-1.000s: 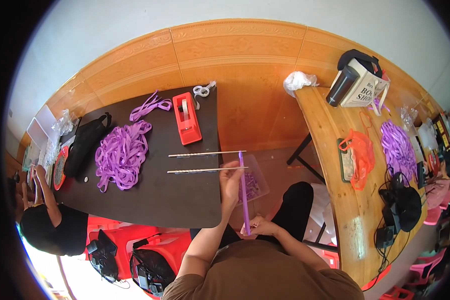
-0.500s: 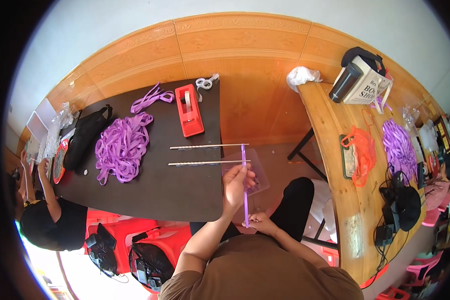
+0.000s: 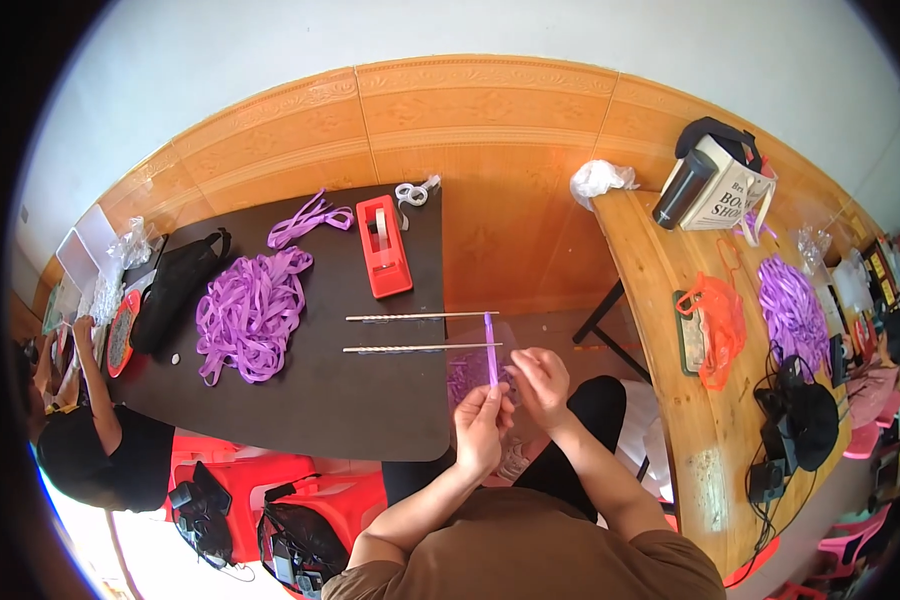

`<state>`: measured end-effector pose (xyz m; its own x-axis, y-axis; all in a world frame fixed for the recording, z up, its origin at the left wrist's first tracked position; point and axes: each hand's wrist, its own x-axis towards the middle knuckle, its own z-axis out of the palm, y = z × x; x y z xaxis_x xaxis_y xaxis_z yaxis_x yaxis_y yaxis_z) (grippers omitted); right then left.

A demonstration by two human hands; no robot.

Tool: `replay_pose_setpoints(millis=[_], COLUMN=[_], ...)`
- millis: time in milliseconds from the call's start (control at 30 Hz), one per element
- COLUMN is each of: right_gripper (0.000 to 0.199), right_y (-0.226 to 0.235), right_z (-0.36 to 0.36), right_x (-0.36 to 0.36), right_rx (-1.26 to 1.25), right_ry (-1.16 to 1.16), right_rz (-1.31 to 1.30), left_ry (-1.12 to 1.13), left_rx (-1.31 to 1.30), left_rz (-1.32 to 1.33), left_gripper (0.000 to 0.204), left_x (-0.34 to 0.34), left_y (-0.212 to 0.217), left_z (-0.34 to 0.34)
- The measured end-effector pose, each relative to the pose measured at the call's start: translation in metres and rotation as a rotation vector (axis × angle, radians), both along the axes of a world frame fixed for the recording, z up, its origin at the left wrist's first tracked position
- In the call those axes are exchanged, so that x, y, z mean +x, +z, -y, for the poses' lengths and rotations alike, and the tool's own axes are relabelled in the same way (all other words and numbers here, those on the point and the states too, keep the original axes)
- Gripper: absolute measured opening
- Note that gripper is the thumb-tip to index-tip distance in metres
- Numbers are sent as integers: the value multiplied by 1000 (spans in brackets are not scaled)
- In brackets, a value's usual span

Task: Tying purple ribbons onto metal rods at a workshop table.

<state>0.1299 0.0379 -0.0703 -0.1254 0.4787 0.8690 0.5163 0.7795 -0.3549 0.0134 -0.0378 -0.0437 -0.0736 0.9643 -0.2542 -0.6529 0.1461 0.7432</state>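
Two thin metal rods with twisted shafts, a far one (image 3: 420,316) and a near one (image 3: 420,348), lie side by side and stick out past the right edge of the dark table (image 3: 370,400). A narrow purple ribbon (image 3: 491,362) runs across their free ends toward me. My left hand (image 3: 480,425) pinches its near end between thumb and fingers. Just right of the ribbon, my right hand (image 3: 543,388) is raised with loosely bent fingers, and nothing shows in it. Below the rods sits a see-through container (image 3: 462,375) with purple pieces, partly hidden by my hands.
On the dark table are a purple ribbon heap (image 3: 255,315), a red tape dispenser (image 3: 383,245), white-handled scissors (image 3: 413,193) and a black pouch (image 3: 178,285). A wooden table (image 3: 640,240) on the right bears a tote bag (image 3: 735,195), an orange plastic bag (image 3: 718,330) and more ribbon (image 3: 795,310).
My right hand has risen from the ribbon's lower end to beside the rods. My left hand has moved down toward me, still pinching the ribbon. The whole view has shifted slightly.
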Motion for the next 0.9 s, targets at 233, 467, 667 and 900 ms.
replay_pose_setpoints(millis=[233, 467, 667, 900], right_gripper=[36, 34, 15, 15], right_y=[27, 48, 78, 89], right_z=[-13, -2, -22, -106], right_x=[-7, -12, -18, -20], right_rx=[260, 164, -171, -1122], right_ry=[108, 210, 349, 549], right_rz=[320, 283, 82, -369], left_ry=[-39, -134, -209, 314], left_rx=[7, 113, 336, 869], left_rz=[-63, -151, -222, -199], left_gripper=[17, 20, 22, 27], left_x=[0, -14, -40, -43], left_y=[15, 36, 92, 101], left_z=[21, 28, 30, 25])
